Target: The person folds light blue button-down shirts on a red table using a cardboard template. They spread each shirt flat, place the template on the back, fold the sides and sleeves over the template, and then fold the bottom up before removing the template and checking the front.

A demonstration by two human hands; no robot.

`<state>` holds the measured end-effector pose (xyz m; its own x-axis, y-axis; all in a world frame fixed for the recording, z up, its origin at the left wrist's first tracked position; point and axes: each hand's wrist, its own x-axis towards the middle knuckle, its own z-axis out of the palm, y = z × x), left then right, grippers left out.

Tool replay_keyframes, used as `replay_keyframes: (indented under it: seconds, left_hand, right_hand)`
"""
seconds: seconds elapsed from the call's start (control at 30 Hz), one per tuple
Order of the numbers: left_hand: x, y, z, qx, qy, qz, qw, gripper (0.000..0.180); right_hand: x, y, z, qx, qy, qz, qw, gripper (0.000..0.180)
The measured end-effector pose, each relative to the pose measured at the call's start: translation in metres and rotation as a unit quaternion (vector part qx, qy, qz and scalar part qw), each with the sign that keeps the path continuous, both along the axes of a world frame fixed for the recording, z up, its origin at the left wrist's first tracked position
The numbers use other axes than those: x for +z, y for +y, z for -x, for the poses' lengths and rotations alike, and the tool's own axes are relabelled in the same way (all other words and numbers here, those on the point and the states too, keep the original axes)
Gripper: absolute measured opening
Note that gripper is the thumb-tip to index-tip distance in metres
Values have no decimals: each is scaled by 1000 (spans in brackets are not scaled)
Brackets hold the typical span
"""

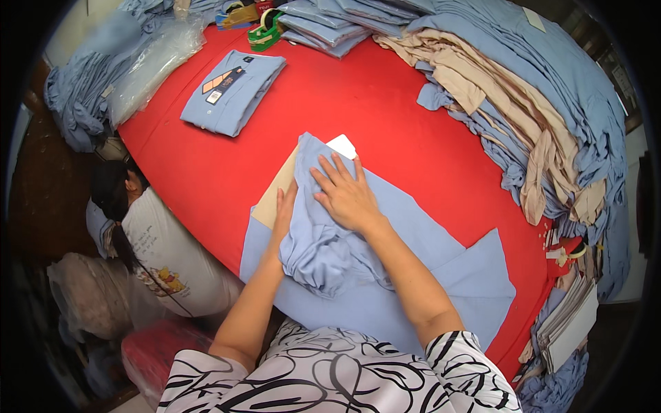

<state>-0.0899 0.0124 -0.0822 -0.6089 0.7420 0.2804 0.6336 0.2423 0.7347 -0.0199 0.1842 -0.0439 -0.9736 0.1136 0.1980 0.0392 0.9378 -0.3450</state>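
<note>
A light blue shirt [413,234] lies spread on the red-covered table in front of me, one part of it folded over and bunched in the middle. Under that fold, a tan cardboard sheet [277,187] shows along the left side. A white card [342,146] peeks out at the fold's far end. My right hand [350,196] rests flat on the folded cloth with its fingers spread. Along the fold's left edge, beside the cardboard, my left hand [285,210] touches the cloth with its fingers stretched out; part of it is hidden.
A folded blue shirt with tags [233,93] lies at the far left. Bagged shirts [327,27] and a green tape dispenser [265,31] stand at the back. Blue and beige garments [509,103] heap on the right. A person [172,248] sits close to the table's left edge.
</note>
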Motion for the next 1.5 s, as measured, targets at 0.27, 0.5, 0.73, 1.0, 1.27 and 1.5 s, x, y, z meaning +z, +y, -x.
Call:
replay_keyframes:
  seconds: [0.27, 0.5, 0.73, 1.0, 1.27, 1.5]
  left_hand:
    - [19, -2, -1, -24, 83, 37, 996, 68]
    - [22, -1, -17, -1, 149, 17, 989, 55]
    - [13, -7, -6, -25, 128, 71, 989, 48]
    - [26, -6, -9, -67, 98, 86, 989, 46]
    - [38, -22, 2, -146, 136, 180, 963, 48]
    - [36, -26, 2, -148, 149, 170, 963, 51]
  right_hand:
    - [23, 14, -60, 78, -56, 254, 963, 40]
    - [24, 145, -304, -390, -2, -164, 906, 38]
    - [82, 81, -449, -541, 182, -213, 793, 16]
    - [19, -28, -518, -651, -8, -135, 746, 35]
    - [-11, 67, -449, -620, -8, -70, 781, 49]
    - [3, 81, -468, -663, -88, -28, 743, 61]
